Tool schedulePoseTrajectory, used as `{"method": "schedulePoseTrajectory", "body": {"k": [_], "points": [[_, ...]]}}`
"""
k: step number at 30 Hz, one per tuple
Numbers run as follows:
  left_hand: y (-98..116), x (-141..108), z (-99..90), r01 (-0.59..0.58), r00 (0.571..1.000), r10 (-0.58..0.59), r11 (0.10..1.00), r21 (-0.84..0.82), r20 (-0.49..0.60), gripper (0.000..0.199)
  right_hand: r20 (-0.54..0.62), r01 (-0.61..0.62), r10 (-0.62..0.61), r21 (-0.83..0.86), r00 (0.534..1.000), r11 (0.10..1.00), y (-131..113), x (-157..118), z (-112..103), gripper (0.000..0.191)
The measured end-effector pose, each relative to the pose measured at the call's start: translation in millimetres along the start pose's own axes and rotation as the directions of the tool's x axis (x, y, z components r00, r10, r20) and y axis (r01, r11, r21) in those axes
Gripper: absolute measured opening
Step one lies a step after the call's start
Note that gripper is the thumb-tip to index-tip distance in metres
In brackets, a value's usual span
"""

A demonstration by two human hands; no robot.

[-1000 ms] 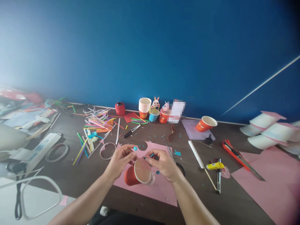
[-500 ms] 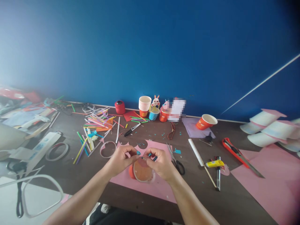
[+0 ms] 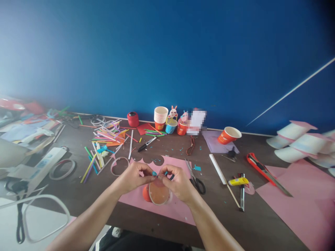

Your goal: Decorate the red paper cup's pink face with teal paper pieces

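Note:
My left hand (image 3: 136,177) is closed in a pinch, with a small blue piece (image 3: 154,173) at its fingertips. Just beside it, my right hand (image 3: 176,179) pinches too, and a small dark-and-blue item (image 3: 171,177) shows between its fingers; its kind I cannot make out. The fingertips of both hands nearly meet. Directly below them, a red paper cup (image 3: 147,194) lies tilted on a pink paper sheet (image 3: 180,206), its round, brownish end facing me. The fingers cover the cup's upper edge. Black-handled scissors (image 3: 200,185) lie right of my right hand.
A tape roll (image 3: 119,166) and many coloured straws (image 3: 110,134) lie to the left. Stacked cups (image 3: 160,116) stand by the blue wall. On the right are a yellow glue tube (image 3: 238,181), a red utility knife (image 3: 267,174) and white cups (image 3: 295,141).
The whole view has shifted slightly. Both hands stay pinched over the cup, and the blue piece at my left fingertips is turned a little.

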State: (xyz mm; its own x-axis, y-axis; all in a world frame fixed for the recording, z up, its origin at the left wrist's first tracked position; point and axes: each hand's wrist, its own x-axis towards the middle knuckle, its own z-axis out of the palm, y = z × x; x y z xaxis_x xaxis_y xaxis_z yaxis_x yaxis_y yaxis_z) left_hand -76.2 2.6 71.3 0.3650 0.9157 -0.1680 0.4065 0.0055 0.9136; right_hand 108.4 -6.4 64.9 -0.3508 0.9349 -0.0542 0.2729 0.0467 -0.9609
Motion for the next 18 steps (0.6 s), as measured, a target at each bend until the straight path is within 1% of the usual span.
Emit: {"method": "schedulePoseTrajectory", "body": {"k": [5,9,14,18], "points": [[0.3,0.9,-1.1,0.033,0.998,-0.028,0.996,-0.082,0.051,0.021,-0.01,0.052,-0.052,0.001,0.999,0.999,-1.5,-1.8,-0.8,0.008],[1.0,1.3,-0.8,0.046,0.996,-0.035,0.988,-0.145,0.08,0.02,-0.005,0.047,-0.047,0.001,0.999,0.999,-3.0,-4.2,-1.0,0.009],[1.6,1.4,-1.6,0.033,0.997,-0.024,0.993,-0.117,0.078,0.02,0.0,0.04,-0.04,0.005,0.999,0.999,-5.6,-5.9,-0.4,0.01],[0.9,2.3,-2.7,0.017,0.995,-0.007,0.995,-0.098,0.096,0.02,0.008,0.033,-0.034,0.023,0.999,0.999,-6.3,-5.1,-0.1,0.01]]}}
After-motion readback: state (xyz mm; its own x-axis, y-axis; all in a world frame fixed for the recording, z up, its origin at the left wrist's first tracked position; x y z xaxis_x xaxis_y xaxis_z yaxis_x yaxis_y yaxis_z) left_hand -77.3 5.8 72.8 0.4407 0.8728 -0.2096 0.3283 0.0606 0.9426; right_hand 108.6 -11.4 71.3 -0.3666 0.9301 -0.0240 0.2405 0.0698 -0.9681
